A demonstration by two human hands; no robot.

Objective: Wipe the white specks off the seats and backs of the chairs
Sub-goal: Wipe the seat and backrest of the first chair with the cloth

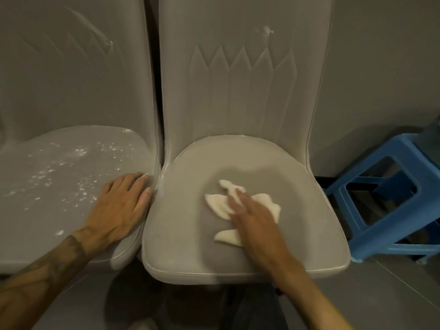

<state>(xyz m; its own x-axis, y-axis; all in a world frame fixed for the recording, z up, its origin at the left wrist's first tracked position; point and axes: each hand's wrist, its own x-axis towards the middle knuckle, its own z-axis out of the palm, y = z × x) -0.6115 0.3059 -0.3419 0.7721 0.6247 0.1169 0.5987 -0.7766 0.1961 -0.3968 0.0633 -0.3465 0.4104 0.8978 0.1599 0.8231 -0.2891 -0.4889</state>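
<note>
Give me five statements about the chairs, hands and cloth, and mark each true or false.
1. The right hand presses a white cloth flat on the right seat. True.
2. The left seat is free of specks. False: white specks are scattered across it.
3. The left hand holds a second cloth. False: it rests empty and flat on the left seat's edge.
4. A blue stool stands to the right of the chairs. True.
5. The right chair's back is spotless. False: a white mark shows near its top.
</note>
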